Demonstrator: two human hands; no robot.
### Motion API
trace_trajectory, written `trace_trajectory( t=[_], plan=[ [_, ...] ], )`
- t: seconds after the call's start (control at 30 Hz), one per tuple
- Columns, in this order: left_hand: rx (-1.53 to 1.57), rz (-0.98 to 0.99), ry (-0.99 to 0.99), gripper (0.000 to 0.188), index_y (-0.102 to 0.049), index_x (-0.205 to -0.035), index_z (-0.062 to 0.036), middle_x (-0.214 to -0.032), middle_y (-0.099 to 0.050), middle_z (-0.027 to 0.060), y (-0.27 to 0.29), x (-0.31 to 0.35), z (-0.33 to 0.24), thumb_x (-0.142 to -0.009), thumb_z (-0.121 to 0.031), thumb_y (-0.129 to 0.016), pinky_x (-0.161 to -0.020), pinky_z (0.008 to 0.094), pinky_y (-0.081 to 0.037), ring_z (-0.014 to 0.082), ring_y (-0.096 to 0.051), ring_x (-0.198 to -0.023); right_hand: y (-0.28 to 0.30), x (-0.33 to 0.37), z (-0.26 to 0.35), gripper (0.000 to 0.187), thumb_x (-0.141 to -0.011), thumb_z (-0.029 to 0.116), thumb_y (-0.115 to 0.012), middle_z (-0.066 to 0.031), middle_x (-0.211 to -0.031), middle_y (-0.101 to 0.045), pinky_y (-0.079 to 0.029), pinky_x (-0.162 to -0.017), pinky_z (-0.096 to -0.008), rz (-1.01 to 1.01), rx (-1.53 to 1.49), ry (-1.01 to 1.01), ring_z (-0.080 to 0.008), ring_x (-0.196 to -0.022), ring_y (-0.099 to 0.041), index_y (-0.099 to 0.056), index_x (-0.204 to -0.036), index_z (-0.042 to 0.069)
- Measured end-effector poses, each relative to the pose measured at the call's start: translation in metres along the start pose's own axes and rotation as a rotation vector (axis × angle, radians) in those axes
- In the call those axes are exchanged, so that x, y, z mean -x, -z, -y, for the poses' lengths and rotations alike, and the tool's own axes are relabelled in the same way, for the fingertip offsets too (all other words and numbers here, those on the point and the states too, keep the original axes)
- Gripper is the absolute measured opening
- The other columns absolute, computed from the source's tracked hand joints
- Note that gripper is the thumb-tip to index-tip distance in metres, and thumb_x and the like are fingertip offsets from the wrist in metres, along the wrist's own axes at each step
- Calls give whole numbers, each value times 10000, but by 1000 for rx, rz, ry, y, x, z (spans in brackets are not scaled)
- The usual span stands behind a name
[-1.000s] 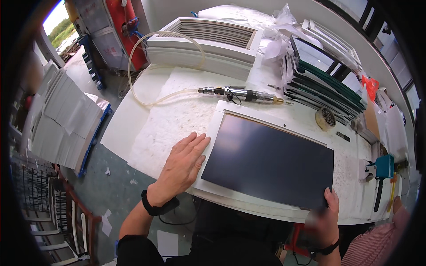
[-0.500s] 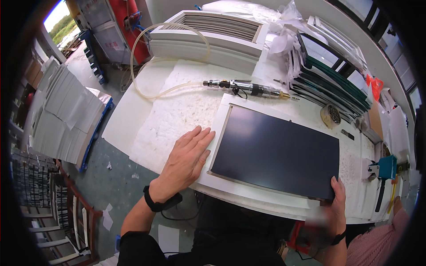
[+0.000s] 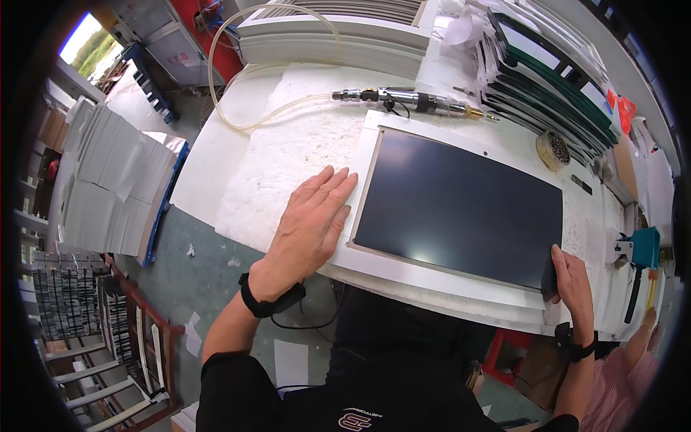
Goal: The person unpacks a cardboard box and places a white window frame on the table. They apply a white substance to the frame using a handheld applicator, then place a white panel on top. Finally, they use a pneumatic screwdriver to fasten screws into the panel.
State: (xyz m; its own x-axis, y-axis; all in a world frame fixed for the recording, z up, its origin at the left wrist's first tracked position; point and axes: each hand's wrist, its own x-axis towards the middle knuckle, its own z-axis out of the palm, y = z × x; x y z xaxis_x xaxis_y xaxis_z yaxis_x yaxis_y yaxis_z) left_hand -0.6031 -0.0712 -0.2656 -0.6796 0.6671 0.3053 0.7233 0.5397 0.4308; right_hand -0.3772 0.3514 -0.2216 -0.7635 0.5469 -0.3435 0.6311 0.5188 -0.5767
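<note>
On the work table lies a white rectangular frame [image 3: 366, 155] with a flat dark panel [image 3: 461, 209] set over it. The panel's right end covers that side of the frame. My left hand [image 3: 309, 219] is open, its fingers stretched out along the frame's left border and the thumb a little apart. At the panel's near right corner, my right hand [image 3: 574, 284] grips the edge with bent fingers; part of its grip is hidden behind the panel. Just beyond the frame rests a metal air screwdriver [image 3: 414, 99] joined to a clear hose [image 3: 281, 108].
A round tub of small screws [image 3: 553, 150] stands right of the frame, near a small dark strip [image 3: 581, 185]. Behind are stacked white frames [image 3: 331, 50] and dark-edged panels [image 3: 547, 86]. A teal tool [image 3: 644, 248] sits far right, near another person's arm [image 3: 637, 338]. White sheets [image 3: 115, 180] are piled left.
My view has tilted, so the table appears higher in the picture. Both hands keep their places at the frame and panel; the right hand's fingers have shifted slightly on the panel's edge.
</note>
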Motion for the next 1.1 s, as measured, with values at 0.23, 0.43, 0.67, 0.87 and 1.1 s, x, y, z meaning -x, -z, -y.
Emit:
trace_trajectory(
  t=[0.23,0.43,0.67,0.87,1.1],
  plan=[
    [-44,25,44,449,-554,-1494,-14,-1511,-572,200,-1,1,-6,-1067,-137,-486,-1221,476,-338,390,-459,-1464,2,-18,2,639,-1090,484,-470,-224,-648,-645,-513,-633,-509,-145,676,322,-440,-652,-654,-715,-709,34],
    [-169,164,11,478,-530,-1503,3,-1558,-514,213,22,-12,-34,-1037,-101,-561,-1219,475,-347,398,-441,-1476,-1,8,-23,351,-1038,296,-638,-145,-617,-612,-481,-583,-406,-259,159,378,-317,-574,-597,-671,-822,21],
    [23,519,-434,669,-409,-1571,-15,-1627,-385,269,26,-84,-163,-989,-178,-696,-1219,477,-354,425,-384,-1507,-19,30,-59,133,-964,120,-733,-65,-674,-586,-458,-567,-305,-378,-154,477,-152,-571,-538,-649,-901,37],
    [-109,567,-628,894,-335,-1576,66,-1643,-299,335,-84,-166,-194,-986,-519,-666,-1271,499,-267,469,-290,-1542,-20,27,-71,126,-959,123,-754,-49,-796,-591,-442,-580,-289,-326,-300,535,-126,-618,-517,-662,-936,40],
    [-220,621,-638,1125,-258,-1617,39,-1666,-225,342,-131,-193,-192,-887,-719,-654,-1300,530,-183,484,-198,-1571,-12,20,-86,117,-969,107,-746,-39,-736,-586,-410,-550,-280,-312,-467,539,-98,-583,-479,-668,-946,23]
  ],
)
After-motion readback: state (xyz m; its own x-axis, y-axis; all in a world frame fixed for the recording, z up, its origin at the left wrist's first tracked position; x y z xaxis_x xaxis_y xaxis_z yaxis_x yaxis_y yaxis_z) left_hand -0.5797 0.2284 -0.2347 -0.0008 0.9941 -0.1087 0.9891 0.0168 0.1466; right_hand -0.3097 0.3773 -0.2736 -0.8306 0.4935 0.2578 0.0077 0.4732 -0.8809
